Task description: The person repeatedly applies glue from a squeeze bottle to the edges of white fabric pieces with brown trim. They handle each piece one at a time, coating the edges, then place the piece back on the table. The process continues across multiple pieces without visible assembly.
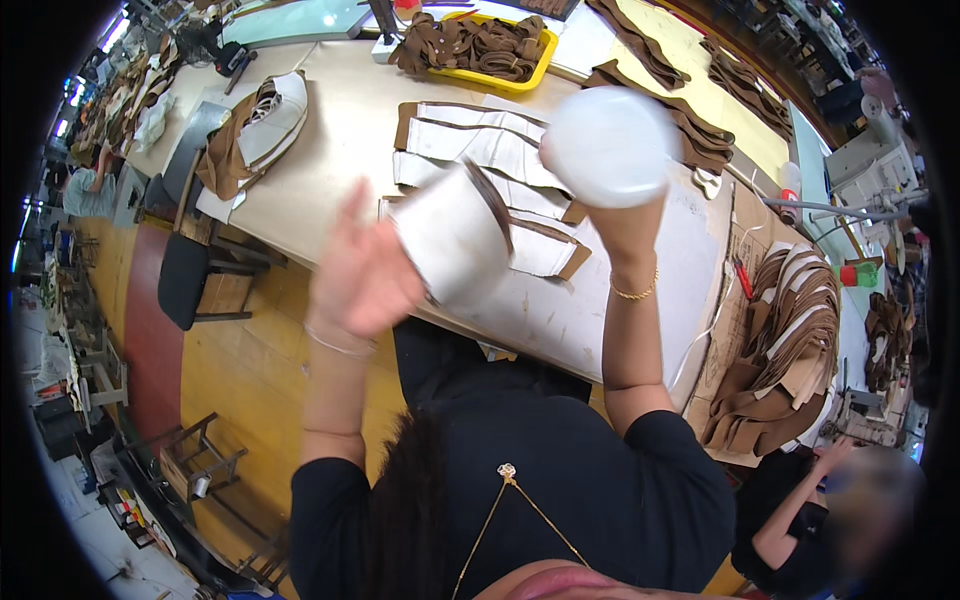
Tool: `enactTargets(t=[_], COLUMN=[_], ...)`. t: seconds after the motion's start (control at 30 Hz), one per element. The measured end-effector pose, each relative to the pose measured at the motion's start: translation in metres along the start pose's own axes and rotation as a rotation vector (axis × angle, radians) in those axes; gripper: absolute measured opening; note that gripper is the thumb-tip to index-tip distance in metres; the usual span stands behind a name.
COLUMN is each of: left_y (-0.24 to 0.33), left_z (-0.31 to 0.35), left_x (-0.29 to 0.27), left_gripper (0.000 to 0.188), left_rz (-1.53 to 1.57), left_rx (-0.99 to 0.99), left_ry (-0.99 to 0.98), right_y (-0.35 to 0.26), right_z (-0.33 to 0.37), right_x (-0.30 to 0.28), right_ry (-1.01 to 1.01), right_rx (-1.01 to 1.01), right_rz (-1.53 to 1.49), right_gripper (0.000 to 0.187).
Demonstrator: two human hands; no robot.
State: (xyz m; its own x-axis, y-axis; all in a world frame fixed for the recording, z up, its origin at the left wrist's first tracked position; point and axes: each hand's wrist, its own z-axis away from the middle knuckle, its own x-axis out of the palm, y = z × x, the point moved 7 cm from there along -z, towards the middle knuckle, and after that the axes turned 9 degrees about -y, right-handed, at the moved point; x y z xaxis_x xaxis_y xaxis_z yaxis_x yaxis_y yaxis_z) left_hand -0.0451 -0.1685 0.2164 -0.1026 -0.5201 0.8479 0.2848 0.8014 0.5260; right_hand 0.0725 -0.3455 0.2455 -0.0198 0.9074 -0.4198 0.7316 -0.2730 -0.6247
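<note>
My left hand (368, 275) is raised over the table's near edge, blurred by motion. A curled white-faced piece with a brown edge (455, 235) sits against its palm side, some fingers hidden behind it. My right hand (625, 220) is lifted over the table and closed round a white, round, tub-like object (613, 145), which hides most of its fingers. Between and beyond the hands, several white-faced strips with brown ends (480, 145) lie side by side on the table.
A yellow basket (545, 62) of brown strips stands at the back. To the left lies a brown and white bundle (262, 130). On the right are a fanned stack of brown pieces (775, 350), red-handled tool (743, 278) and cable (840, 211). A co-worker (800, 510) sits lower right.
</note>
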Motion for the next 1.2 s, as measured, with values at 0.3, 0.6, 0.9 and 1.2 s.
enactTargets(t=[0.3,0.6,0.9,1.2], left_y=[0.005,0.002,-0.007,-0.014], left_z=[0.014,0.028,0.019,0.001], left_x=[-0.024,-0.012,-0.012,0.010], left_gripper=[0.073,0.076,0.076,0.083], left_rz=[0.041,0.156,0.098,0.167], left_rx=[0.402,0.337,0.273,0.297], left_ry=[0.155,-0.087,-0.062,-0.091], right_y=[-0.004,-0.006,-0.009,-0.061], right_z=[0.018,0.023,0.007,0.025], right_x=[-0.020,0.022,0.011,0.037], right_ry=[0.132,0.019,-0.006,-0.042], right_rx=[0.161,-0.030,0.234,-0.183], right_rz=[-0.362,-0.242,-0.405,-0.120], right_gripper=[0.044,0.025,0.032,0.036])
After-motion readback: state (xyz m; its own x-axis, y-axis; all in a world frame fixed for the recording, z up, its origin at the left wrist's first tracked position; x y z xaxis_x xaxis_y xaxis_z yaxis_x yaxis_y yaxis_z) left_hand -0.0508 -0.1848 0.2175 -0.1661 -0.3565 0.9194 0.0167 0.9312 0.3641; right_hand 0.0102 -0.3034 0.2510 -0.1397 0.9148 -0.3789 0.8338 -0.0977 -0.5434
